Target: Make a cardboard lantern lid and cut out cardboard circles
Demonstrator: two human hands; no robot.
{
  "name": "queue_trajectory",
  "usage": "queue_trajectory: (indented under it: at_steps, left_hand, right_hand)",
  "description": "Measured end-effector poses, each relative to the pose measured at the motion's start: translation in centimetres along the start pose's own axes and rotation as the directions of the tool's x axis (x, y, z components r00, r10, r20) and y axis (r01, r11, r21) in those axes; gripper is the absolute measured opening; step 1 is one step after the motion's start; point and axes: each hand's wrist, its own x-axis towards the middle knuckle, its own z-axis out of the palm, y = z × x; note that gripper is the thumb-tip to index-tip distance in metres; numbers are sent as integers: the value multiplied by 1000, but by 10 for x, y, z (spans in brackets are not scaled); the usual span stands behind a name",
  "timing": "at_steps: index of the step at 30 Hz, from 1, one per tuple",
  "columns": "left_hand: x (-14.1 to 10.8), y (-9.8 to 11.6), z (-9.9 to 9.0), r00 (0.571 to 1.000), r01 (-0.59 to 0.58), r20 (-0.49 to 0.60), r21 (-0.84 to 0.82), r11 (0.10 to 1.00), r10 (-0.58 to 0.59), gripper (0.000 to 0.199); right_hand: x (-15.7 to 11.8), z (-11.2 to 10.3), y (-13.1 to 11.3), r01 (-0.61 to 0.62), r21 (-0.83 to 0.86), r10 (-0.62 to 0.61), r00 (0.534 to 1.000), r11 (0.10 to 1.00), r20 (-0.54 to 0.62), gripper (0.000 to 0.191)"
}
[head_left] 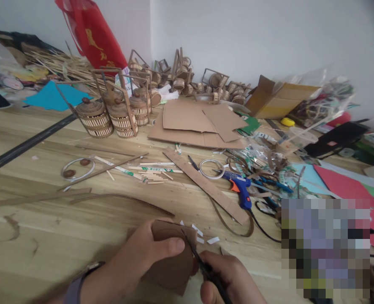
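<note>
My left hand [157, 242] grips a brown cardboard piece [171, 272] near its upper edge, thumb on top and the fingers behind it hidden. A faint curved line runs across the cardboard near that thumb. My right hand [226, 276] is closed around the dark handles of a pair of scissors [206, 266]. The scissors' blades point up and left, against the cardboard's upper right part. I cannot tell how far the blades are apart. Small white paper scraps [212, 240] lie just beyond the cardboard.
A blue glue gun [242, 188] lies to the right, beside a long cardboard strip [206, 185]. Lidded slatted baskets [98, 120] stand at back left. Cardboard sheets [190, 118] are stacked mid-table. Sticks [155, 175] and a white ring [211, 169] lie nearer. A pixelated patch hides the lower right.
</note>
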Motion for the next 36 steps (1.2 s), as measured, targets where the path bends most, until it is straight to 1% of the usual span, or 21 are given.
queue_trajectory:
  at_steps: [2, 5, 7, 10, 11, 12, 14, 16, 20, 24, 28, 30, 32, 34, 36]
  left_hand:
    - [0, -2, -1, 997, 29, -69, 25, 999, -27, 41]
    - [0, -5, -2, 996, 35, -85, 53, 998, -30, 45]
    - [0, -6, -2, 995, 35, -90, 68, 997, -29, 45]
    - [-1, -6, -2, 987, 54, -153, 72, 996, -42, 46]
    - [-1, -5, -1, 986, 57, -163, 76, 996, -44, 46]
    - [-2, -4, -1, 986, 56, -161, 81, 995, -42, 45]
    - [-2, -1, 0, 993, 42, -113, 97, 994, -31, 43]
    - [-3, 1, 1, 997, 27, -72, 114, 993, -19, 41]
    - [-3, 0, -1, 998, 18, -65, 133, 991, -9, 36]
    - [-3, -1, -3, 999, -43, 30, 93, 995, 40, 34]
    - [-2, 1, -3, 998, -67, 11, 108, 992, 66, 34]
    - [-2, 2, -2, 995, -94, 34, 124, 988, 91, 31]
    - [-2, 2, -1, 994, -107, 50, 141, 984, 100, 28]
    - [-3, 2, -1, 994, -103, 44, 145, 984, 98, 27]
    - [-4, 2, -1, 995, -97, 35, 150, 984, 93, 27]
  right_hand:
    - [1, 1, 1, 0, -15, 0, 1000, 1000, -21, 76]
    - [1, 2, 0, -39, -19, 37, 997, 999, -60, 79]
    - [1, 2, -3, -39, -28, 38, 998, 999, -56, 80]
    - [0, 2, -5, -13, -57, 10, 998, 998, -56, 79]
    - [-1, 1, -6, -4, -56, 2, 999, 998, -36, 78]
    - [-1, 1, -6, -5, -53, 3, 1000, 999, -30, 78]
    - [0, 0, -6, -5, -36, 5, 1000, 999, 12, 76]
    - [0, -1, -6, -4, -34, 5, 1000, 999, 20, 74]
    - [0, -1, -7, -36, -35, 36, 999, 999, 1, 80]
    - [0, 2, -1, -88, -56, 87, 996, 994, -21, 85]
    - [0, 2, 5, -67, -54, 66, 998, 996, -24, 88]
    - [1, 1, 6, -59, -55, 59, 998, 997, -12, 84]
    - [1, 1, 6, -68, -54, 68, 998, 996, -3, 76]
    - [2, 0, 5, -80, -46, 80, 997, 996, -5, 65]
    - [2, 1, 5, -90, -36, 90, 996, 995, -9, 58]
